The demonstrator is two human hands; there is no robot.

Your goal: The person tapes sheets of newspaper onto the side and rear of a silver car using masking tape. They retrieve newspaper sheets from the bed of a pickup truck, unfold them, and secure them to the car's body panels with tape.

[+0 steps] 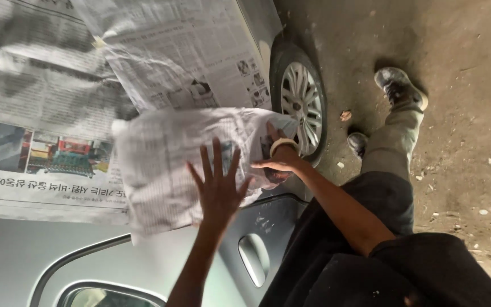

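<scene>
Left hand (218, 187), fingers spread, flattens a newspaper sheet (171, 165) on the grey car door (245, 239); right hand (277, 165) pinches its right edge (keep it taut, smoothing outward).

- Soft, dim daylight throughout; no glare.
- Grey shadow patches mottle the newspaper (41, 96) at the upper left.
- A dark shadow sits under the shoe (400, 85) on the ground (461, 142).
- Slight blur softens the nearer hand (218, 185); the picture is tilted.

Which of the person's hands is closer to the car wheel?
The right hand, with a roll of masking tape around its wrist, is at the newspaper sheet's edge beside the wheel. The left hand presses flat mid-sheet, farther away.
</scene>
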